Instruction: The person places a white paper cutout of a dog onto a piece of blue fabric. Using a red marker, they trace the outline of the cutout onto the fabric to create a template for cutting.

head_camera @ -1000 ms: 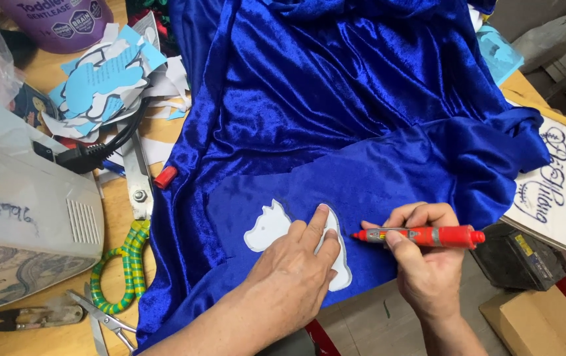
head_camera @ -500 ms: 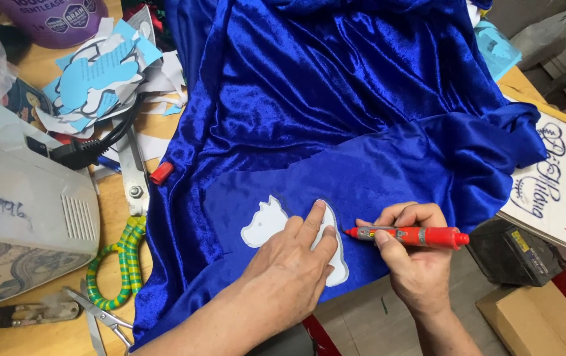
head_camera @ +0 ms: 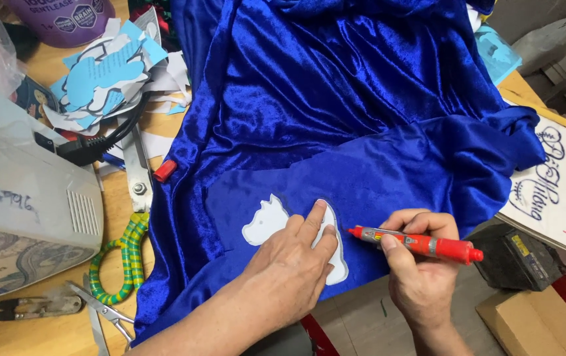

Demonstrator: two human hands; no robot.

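Left hand (head_camera: 294,264) flattening paper cutout (head_camera: 266,224), velvet (head_camera: 362,99)

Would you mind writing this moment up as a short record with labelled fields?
Left hand: pressed flat on white paper cutout
Right hand: holds red marker, tip at the cutout's edge
Cutout: lies on blue velvet fabric
Left of fabric: scissors with green-yellow handles, paper scraps, grey machine
Surface: wooden table
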